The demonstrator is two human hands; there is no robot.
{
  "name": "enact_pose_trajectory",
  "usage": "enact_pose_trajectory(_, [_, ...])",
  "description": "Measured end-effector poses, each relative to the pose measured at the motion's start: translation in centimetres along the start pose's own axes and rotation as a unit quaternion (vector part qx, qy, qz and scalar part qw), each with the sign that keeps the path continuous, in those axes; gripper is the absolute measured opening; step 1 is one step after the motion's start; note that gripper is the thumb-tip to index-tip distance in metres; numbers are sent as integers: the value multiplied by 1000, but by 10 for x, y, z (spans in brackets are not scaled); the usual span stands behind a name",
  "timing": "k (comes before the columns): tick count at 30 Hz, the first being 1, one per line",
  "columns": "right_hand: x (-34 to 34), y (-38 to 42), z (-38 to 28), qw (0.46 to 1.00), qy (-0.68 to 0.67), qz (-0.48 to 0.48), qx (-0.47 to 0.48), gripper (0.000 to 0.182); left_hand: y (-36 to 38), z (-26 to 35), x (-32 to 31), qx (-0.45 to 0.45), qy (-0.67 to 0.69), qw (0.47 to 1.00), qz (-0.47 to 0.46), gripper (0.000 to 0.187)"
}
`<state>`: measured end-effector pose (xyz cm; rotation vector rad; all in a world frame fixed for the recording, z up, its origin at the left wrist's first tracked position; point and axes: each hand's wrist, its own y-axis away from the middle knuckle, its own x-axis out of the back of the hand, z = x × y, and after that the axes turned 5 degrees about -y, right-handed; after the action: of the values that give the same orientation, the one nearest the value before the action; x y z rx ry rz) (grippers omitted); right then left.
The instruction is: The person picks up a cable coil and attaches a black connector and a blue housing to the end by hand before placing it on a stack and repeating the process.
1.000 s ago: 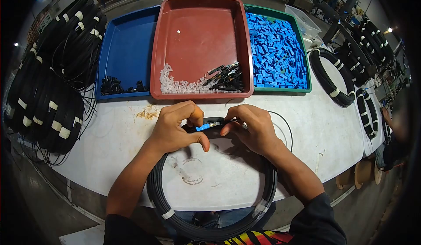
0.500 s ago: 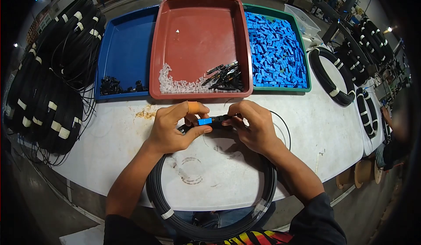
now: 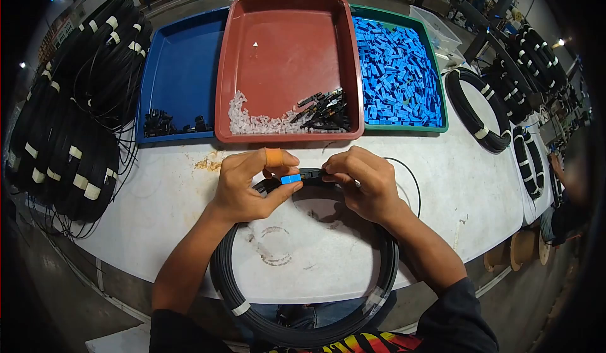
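Above the near part of a black cable coil point(image 3: 224, 268), my two hands work close together. My left hand point(image 3: 243, 185), with orange tape round one finger, pinches a small blue connector housing point(image 3: 290, 179) between thumb and fingers. From the housing's right side a slim black connector body point(image 3: 311, 174) extends towards my right hand point(image 3: 366, 179). The fingertips of that hand are closed at the black connector's cable end and partly hide it. A thin loop of black cable point(image 3: 415, 182) curves out behind my right wrist. The coil rests on the white table point(image 3: 315, 271) and overhangs its front edge.
A red tray point(image 3: 287, 50) holds clear small pieces and black connector parts. Left is a blue tray point(image 3: 183, 69) with black parts; right, a green tray point(image 3: 444, 110) full of blue housings. Cable coils point(image 3: 63, 144) are stacked left; another coil point(image 3: 483, 135) lies right.
The blue housing has shifted slightly left and down with my left fingers. My right hand has moved a little to the right, and the thin cable loop has shifted with it.
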<state>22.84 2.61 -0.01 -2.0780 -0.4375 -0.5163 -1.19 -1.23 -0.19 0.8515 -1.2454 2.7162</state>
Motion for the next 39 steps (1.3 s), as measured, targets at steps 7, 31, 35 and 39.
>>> enact_pose_trajectory(7, [0,3,1,1000,15,-15,-15,29,-2,2,1,-19,-10,1000,-5,43])
enact_pose_trajectory(31, [3,0,-1,998,-15,-28,55,29,0,-4,-3,35,49,997,-54,41])
enact_pose_trajectory(35, [3,1,-3,998,-1,-22,59,29,-2,1,-1,60,60,994,-64,40])
enact_pose_trajectory(39, [2,0,-7,998,-7,-32,62,30,-4,4,0,84,54,991,-92,40])
